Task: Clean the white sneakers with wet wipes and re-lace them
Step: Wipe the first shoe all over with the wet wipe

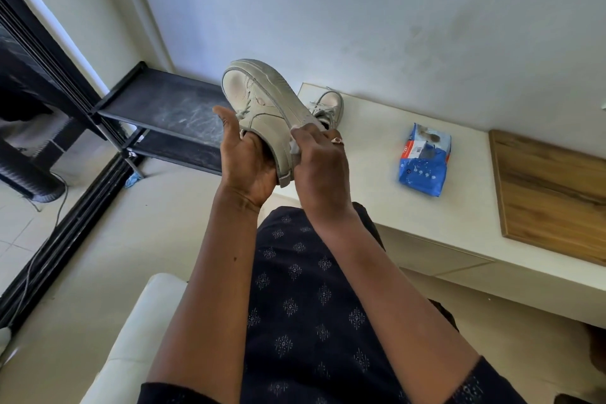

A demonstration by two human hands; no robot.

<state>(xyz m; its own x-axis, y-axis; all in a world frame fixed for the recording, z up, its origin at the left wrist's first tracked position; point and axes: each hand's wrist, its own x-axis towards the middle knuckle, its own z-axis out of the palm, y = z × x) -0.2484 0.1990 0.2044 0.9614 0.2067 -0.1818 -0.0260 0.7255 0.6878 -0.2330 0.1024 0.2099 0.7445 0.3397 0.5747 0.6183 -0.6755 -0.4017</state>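
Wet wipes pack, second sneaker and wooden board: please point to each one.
wet wipes pack [423,174], head view, blue lower front.
second sneaker [331,102], head view, toe cap.
wooden board [551,193], head view, top face.

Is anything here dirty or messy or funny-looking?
Yes. The sneaker gripped in the left hand looks grey and grubby, with a pinkish stain on its toe. The right hand holds a wipe against its sole. The wall above the table has dark smudges. The blue wipes pack lies crumpled on the table.

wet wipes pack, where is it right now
In the head view the blue wet wipes pack lies on the white table, right of the held sneaker, between the second sneaker and the wooden board.
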